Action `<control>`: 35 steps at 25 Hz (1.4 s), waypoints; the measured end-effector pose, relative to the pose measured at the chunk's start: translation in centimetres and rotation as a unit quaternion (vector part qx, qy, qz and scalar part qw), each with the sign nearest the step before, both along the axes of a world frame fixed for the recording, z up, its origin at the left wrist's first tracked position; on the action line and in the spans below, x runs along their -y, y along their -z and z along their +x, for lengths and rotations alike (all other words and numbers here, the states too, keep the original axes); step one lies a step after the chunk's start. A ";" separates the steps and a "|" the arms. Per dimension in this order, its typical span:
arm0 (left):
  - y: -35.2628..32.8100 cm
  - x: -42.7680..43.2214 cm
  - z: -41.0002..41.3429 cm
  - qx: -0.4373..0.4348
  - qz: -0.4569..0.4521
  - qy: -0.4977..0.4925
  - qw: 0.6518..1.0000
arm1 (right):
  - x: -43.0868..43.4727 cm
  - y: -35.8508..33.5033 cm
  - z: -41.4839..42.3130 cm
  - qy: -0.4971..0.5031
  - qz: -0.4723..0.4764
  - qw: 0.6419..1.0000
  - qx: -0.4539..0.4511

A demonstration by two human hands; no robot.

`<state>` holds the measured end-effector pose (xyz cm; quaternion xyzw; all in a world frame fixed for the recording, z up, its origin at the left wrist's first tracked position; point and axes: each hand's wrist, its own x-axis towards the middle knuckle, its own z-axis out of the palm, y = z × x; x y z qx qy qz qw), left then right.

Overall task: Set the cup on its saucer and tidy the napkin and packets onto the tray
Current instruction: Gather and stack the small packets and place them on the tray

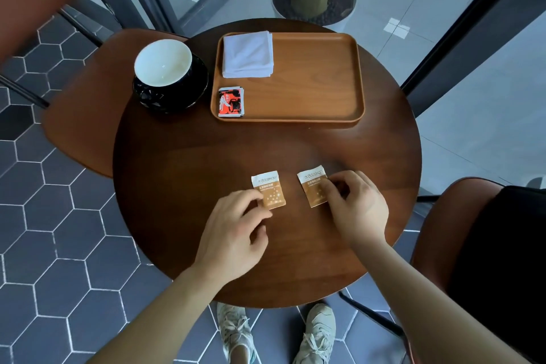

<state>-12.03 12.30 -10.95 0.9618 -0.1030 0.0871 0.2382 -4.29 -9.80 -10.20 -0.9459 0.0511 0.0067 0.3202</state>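
Now left hand [233, 233] pinches the left paper packet [270, 189], right hand [357, 207] the right packet [310, 185], on round glossy table [192, 162].

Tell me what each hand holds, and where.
Left hand pinches the left packet by its lower-left corner; right hand, the right packet by its right edge.

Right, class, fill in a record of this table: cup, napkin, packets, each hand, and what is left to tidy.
Cup: white inside, on the black saucer, left of the tray.
Napkin: folded, on the tray's far-left corner.
Red packets: on the tray's near-left corner.
Left hand: pinches the left brown packet on the table.
Right hand: pinches the right brown packet.
Left to tidy: both brown packets.
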 end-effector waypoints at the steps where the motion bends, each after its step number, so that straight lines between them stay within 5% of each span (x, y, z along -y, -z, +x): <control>1: 0.2 -0.2 -0.4 0.003 -0.003 -0.010 1.000 | -0.1 -0.2 0.1 0.007 0.000 1.000 -0.005; 5: 0.4 0.2 0.7 -0.004 0.030 -0.075 0.997 | -0.9 -0.5 0.0 0.009 -0.029 0.999 -0.012; 12: 0.4 0.3 1.8 -0.011 0.079 -0.042 0.996 | -1.5 -0.6 -0.2 0.016 -0.034 0.999 -0.019; 23: 1.5 -0.4 0.9 0.024 0.018 -0.069 0.997 | -3.6 -1.9 0.9 0.068 0.220 0.963 -0.143; 29: 1.7 -0.4 1.0 0.035 0.001 -0.085 0.996 | -4.9 -2.2 0.3 0.021 0.086 0.986 -0.142; 35: 1.1 0.4 0.6 0.007 0.007 -0.202 0.979 | -6.7 -2.3 0.6 -0.034 0.006 0.991 -0.131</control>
